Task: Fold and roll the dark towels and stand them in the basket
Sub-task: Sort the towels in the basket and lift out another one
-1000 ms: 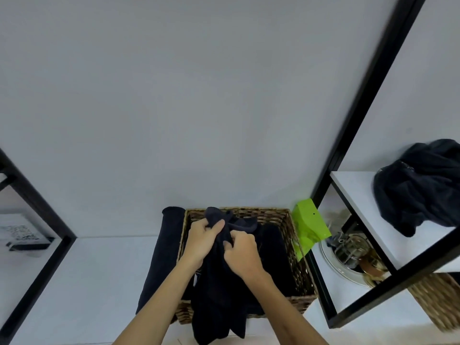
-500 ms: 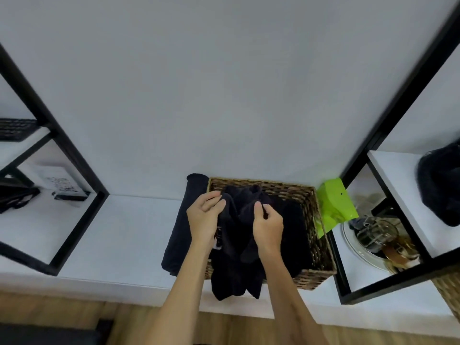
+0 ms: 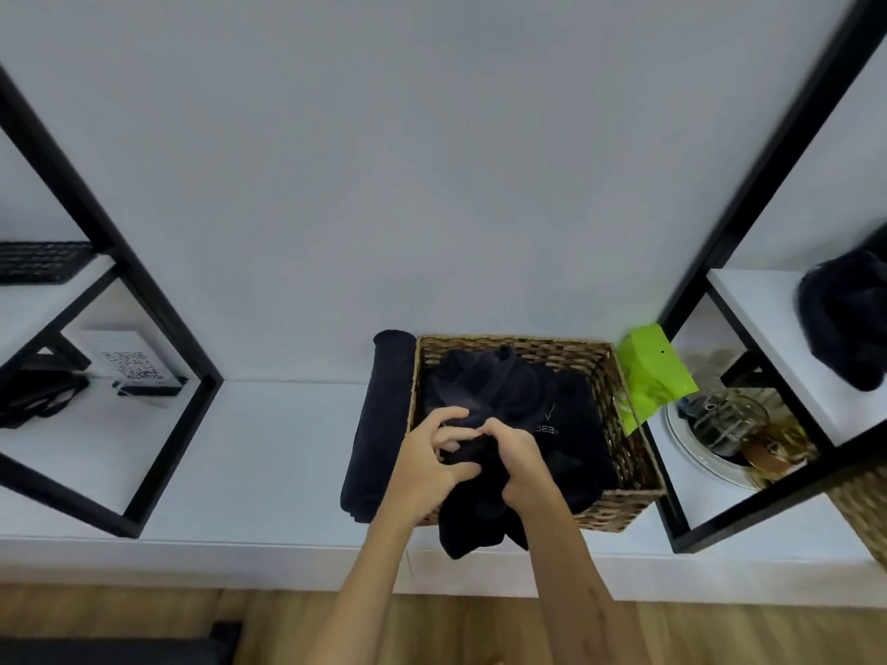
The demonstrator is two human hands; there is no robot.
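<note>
A woven basket point(image 3: 619, 405) stands on the white shelf, with dark towels bunched inside it. One dark towel point(image 3: 475, 515) hangs over the basket's near rim. My left hand point(image 3: 432, 453) and my right hand point(image 3: 516, 453) both grip its gathered top, close together above the basket's front left. A folded dark towel point(image 3: 379, 424) lies flat on the shelf against the basket's left side. Another dark towel pile point(image 3: 845, 314) sits on the upper shelf at right.
A lime-green bag point(image 3: 648, 371) leans right of the basket. A glass jar on a white plate point(image 3: 720, 424) sits behind a black frame post point(image 3: 768, 501). A QR-code card point(image 3: 129, 364) and black items sit at left. Wood floor lies below the shelf edge.
My hands have come together and dropped toward the basket's front, bunching the towel. The view has shifted back and down, showing the shelf edge and floor.
</note>
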